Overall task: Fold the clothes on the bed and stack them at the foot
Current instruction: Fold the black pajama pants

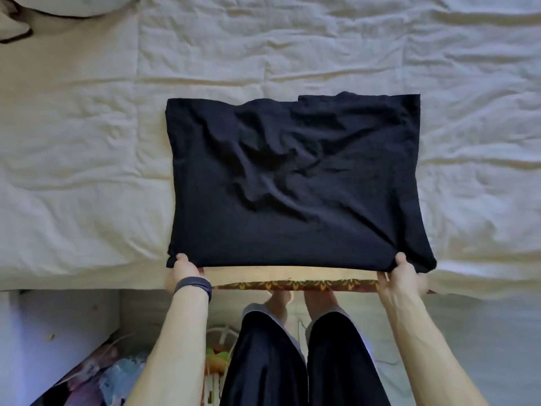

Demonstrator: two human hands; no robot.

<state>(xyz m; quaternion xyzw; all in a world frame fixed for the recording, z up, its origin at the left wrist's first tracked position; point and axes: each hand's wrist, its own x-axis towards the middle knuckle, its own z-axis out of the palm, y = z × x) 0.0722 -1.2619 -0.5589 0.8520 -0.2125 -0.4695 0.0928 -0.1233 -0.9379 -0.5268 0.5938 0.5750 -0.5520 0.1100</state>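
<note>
Head view: both hands (left, right) pinch near corners of the black shirt.

A wide bed under a wrinkled cream quilt fills the upper view, with a pale pillow at its top left. Below lies a grey floor in dim light, with possibly a white wicker basket and blurred colourful clutter.

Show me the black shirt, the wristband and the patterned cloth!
black shirt (292,186): head view, on its wrinkled middle.
wristband (194,284): head view, on the band across the left wrist.
patterned cloth (292,285): head view, on the strip showing under the shirt's near edge.
</note>
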